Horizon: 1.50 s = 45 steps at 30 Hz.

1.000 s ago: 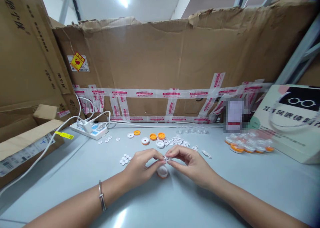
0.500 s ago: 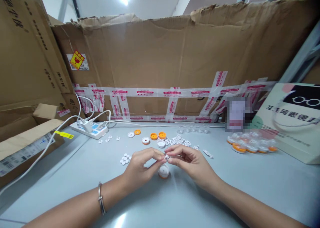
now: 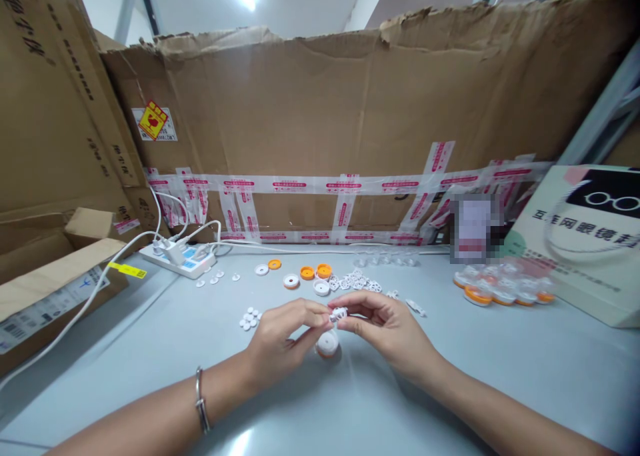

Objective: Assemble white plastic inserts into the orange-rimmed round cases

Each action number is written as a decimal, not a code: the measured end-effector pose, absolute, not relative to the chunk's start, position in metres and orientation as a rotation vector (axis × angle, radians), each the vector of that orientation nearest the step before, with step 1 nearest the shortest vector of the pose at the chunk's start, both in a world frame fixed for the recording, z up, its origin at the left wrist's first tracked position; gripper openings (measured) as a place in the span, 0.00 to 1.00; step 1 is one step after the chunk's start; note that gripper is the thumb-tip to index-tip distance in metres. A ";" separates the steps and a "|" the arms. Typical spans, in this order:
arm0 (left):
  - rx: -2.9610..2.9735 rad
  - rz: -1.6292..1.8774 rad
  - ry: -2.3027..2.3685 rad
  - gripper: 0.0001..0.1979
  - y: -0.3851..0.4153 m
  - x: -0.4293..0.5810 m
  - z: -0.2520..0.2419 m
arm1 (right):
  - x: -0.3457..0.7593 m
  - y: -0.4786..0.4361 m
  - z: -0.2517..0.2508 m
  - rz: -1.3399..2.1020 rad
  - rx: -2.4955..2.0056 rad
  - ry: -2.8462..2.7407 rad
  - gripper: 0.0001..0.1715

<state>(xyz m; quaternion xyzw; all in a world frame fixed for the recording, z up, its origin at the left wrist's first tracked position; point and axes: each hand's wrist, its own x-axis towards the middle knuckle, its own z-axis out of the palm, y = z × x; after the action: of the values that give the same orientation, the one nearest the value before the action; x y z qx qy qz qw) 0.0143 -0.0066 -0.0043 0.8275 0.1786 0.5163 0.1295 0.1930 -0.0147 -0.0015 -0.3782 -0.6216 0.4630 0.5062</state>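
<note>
Between my two hands is a small white openwork plastic part (image 3: 339,314), pinched by the fingertips of both. My left hand (image 3: 290,333), with a metal bangle on the wrist, grips its left side. Thumb and fingers of my right hand (image 3: 383,323) close on its right side. Just below the fingertips a round white cup-like piece with an orange base (image 3: 328,343) stands on the table. Beyond my hands lies a pile of similar white openwork parts (image 3: 357,281). Small white discs (image 3: 250,318) are grouped left of my left hand.
Orange and white rings (image 3: 307,273) lie behind my hands. Clear domed pieces with orange rims (image 3: 503,286) are at the right, beside a printed box (image 3: 580,243). A power strip (image 3: 183,259) with white cables sits back left. A large cardboard sheet (image 3: 310,123) stands behind the table.
The white openwork part has turned between my fingertips and shows more of its side. My left hand has lowered slightly; the things on the table stay put.
</note>
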 end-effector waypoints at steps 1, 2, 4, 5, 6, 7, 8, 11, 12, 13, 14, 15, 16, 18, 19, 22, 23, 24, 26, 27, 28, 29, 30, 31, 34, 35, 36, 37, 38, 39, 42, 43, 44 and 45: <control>2.397 1.509 0.517 0.05 -0.007 0.014 -0.004 | 0.193 -0.015 -0.001 1.113 -0.911 -1.504 0.09; 2.390 1.519 0.514 0.05 -0.007 0.015 -0.004 | 0.193 -0.015 -0.001 1.107 -0.910 -1.509 0.09; 2.378 1.537 0.508 0.05 -0.007 0.015 -0.004 | 0.193 -0.016 0.000 1.087 -0.913 -1.514 0.08; 2.375 1.544 0.503 0.05 -0.007 0.016 -0.004 | 0.192 -0.017 0.000 1.075 -0.915 -1.512 0.07; 2.374 1.549 0.500 0.05 -0.007 0.016 -0.004 | 0.192 -0.017 0.000 1.062 -0.917 -1.508 0.07; 2.376 1.550 0.500 0.05 -0.007 0.017 -0.004 | 0.192 -0.018 0.000 1.052 -0.921 -1.502 0.07; 2.379 1.551 0.500 0.05 -0.007 0.017 -0.005 | 0.191 -0.018 -0.001 1.047 -0.923 -1.496 0.07; 2.368 1.537 0.518 0.05 -0.008 0.018 -0.005 | 0.190 -0.018 -0.002 1.042 -0.924 -1.481 0.08; 2.346 1.525 0.544 0.04 -0.008 0.018 -0.004 | 0.190 -0.018 -0.002 1.037 -0.923 -1.486 0.07; 2.312 1.506 0.584 0.04 -0.008 0.018 -0.004 | 0.190 -0.018 -0.003 1.023 -0.922 -1.498 0.07; 2.264 1.483 0.633 0.04 -0.008 0.018 -0.003 | 0.190 -0.018 -0.003 1.001 -0.921 -1.518 0.07; 2.209 1.451 0.685 0.04 -0.008 0.019 -0.002 | 0.190 -0.018 -0.004 0.973 -0.921 -1.545 0.07; 2.150 1.418 0.734 0.04 -0.009 0.019 -0.001 | 0.191 -0.018 -0.004 0.937 -0.921 -1.575 0.07; 2.034 1.356 0.796 0.04 -0.009 0.019 0.001 | 0.193 -0.018 -0.004 0.851 -0.918 -1.631 0.07; 1.975 1.336 0.812 0.04 -0.009 0.019 0.002 | 0.194 -0.019 -0.004 0.810 -0.909 -1.660 0.08; 1.811 1.309 0.835 0.04 -0.010 0.019 0.002 | 0.195 -0.019 -0.003 0.734 -0.874 -1.726 0.10; 1.768 1.303 0.839 0.04 -0.010 0.019 0.002 | 0.195 -0.019 -0.003 0.722 -0.871 -1.735 0.10; 1.734 1.298 0.844 0.04 -0.010 0.019 0.002 | 0.195 -0.019 -0.003 0.716 -0.875 -1.737 0.11; 1.682 1.290 0.853 0.03 -0.010 0.020 0.003 | 0.195 -0.018 -0.004 0.718 -0.893 -1.724 0.11; 1.658 1.289 0.855 0.03 -0.010 0.020 0.003 | 0.194 -0.018 -0.005 0.729 -0.902 -1.716 0.11; 1.636 1.290 0.853 0.03 -0.010 0.020 0.003 | 0.194 -0.018 -0.006 0.747 -0.908 -1.703 0.11; 1.616 1.292 0.848 0.03 -0.010 0.021 0.003 | 0.194 -0.018 -0.006 0.769 -0.910 -1.687 0.10; 1.598 1.292 0.843 0.03 -0.010 0.021 0.003 | 0.193 -0.019 -0.007 0.792 -0.909 -1.669 0.10; 1.581 1.289 0.839 0.02 -0.010 0.021 0.003 | 0.193 -0.019 -0.007 0.819 -0.907 -1.650 0.10; 1.548 1.282 0.838 0.02 -0.010 0.021 0.003 | 0.193 -0.019 -0.006 0.882 -0.907 -1.620 0.08; 1.544 1.281 0.836 0.02 -0.010 0.021 0.002 | 0.194 -0.019 -0.006 0.892 -0.910 -1.623 0.08; 1.546 1.283 0.831 0.02 -0.010 0.021 0.002 | 0.194 -0.019 -0.006 0.898 -0.915 -1.627 0.08; 1.551 1.285 0.827 0.02 -0.010 0.020 0.002 | 0.194 -0.019 -0.006 0.903 -0.918 -1.630 0.09; 1.558 1.287 0.826 0.02 -0.010 0.020 0.001 | 0.194 -0.019 -0.006 0.907 -0.919 -1.631 0.09; 1.568 1.288 0.831 0.02 -0.010 0.020 0.001 | 0.194 -0.019 -0.005 0.914 -0.919 -1.629 0.09; 1.603 1.284 0.851 0.02 -0.011 0.019 -0.001 | 0.194 -0.018 -0.003 0.957 -0.929 -1.618 0.07; 1.616 1.277 0.853 0.02 -0.010 0.019 -0.002 | 0.194 -0.017 -0.003 0.987 -0.936 -1.608 0.06; 1.631 1.268 0.853 0.02 -0.010 0.020 -0.002 | 0.195 -0.017 -0.002 1.030 -0.943 -1.594 0.06; 1.654 1.255 0.854 0.02 -0.010 0.020 -0.002 | 0.195 -0.016 -0.001 1.084 -0.951 -1.573 0.06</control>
<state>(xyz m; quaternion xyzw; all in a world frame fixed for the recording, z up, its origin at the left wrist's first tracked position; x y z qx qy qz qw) 0.0199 -0.0097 -0.0022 0.6640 0.3427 0.5036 0.4336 0.1946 -0.0156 -0.0010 -0.3904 -0.6456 0.4447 0.4827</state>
